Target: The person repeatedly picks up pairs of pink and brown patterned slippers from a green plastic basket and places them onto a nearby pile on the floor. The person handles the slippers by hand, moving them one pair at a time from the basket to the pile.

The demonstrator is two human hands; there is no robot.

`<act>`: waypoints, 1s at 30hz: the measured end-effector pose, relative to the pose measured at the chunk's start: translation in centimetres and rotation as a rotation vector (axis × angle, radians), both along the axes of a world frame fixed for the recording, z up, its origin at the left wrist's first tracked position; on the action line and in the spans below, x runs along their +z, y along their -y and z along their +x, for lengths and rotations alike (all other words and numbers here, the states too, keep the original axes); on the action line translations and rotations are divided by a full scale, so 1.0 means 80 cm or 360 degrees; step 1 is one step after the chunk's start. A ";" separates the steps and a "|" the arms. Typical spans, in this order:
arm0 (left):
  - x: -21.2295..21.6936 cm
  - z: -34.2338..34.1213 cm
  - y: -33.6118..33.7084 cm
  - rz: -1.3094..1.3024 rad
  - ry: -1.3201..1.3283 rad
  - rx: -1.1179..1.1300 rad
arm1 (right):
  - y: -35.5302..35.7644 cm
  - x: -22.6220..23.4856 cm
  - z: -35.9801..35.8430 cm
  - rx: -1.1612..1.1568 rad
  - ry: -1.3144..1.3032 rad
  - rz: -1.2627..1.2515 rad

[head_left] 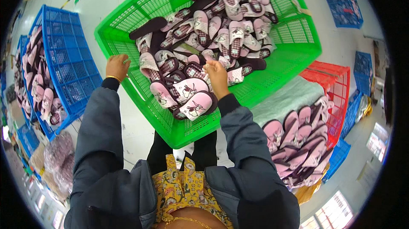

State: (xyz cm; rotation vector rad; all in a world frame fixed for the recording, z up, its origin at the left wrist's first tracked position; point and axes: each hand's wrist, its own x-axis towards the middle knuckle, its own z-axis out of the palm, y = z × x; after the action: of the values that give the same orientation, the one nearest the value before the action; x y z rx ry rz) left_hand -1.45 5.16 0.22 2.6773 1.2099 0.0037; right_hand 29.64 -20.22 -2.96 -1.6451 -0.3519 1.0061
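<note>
A large green plastic basket [179,137] stands tilted before me, heaped with pink and white slippers [236,37] that have dark soles and checked linings. My left hand [117,68] is at the basket's left rim, its fingers curled over the edge. Over the near middle of the heap is my right hand [217,77], its fingers loosely bent and slightly apart; I see nothing held in it. Just below that hand lie two slippers [198,105] side by side with their pink toes toward me.
At right, a red crate [338,97] holds more pink slippers [298,143] beside a pale green sheet [285,97]. Blue crates [70,58] with slippers stand at left, near clear plastic bags [59,156]. Another blue crate [343,7] sits at the far right.
</note>
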 end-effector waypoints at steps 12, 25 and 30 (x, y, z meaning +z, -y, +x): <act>-0.001 0.025 0.005 0.0041 -0.0081 0.0081 | -0.158 -0.341 0.077 0.0443 0.0539 -0.0483; -0.006 0.044 -0.007 0.0010 -0.0120 0.0095 | -0.261 -0.399 0.101 -0.0205 0.0848 -0.0787; -0.002 0.041 0.001 -0.0002 -0.0143 0.0153 | -0.264 -0.343 0.093 -0.0638 0.0703 -0.0847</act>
State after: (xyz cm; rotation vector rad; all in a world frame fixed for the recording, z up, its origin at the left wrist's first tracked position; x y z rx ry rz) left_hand 1.81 5.10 0.07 2.6413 1.3639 -0.1038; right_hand 37.06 0.89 -30.40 -2.3127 -0.0271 0.4401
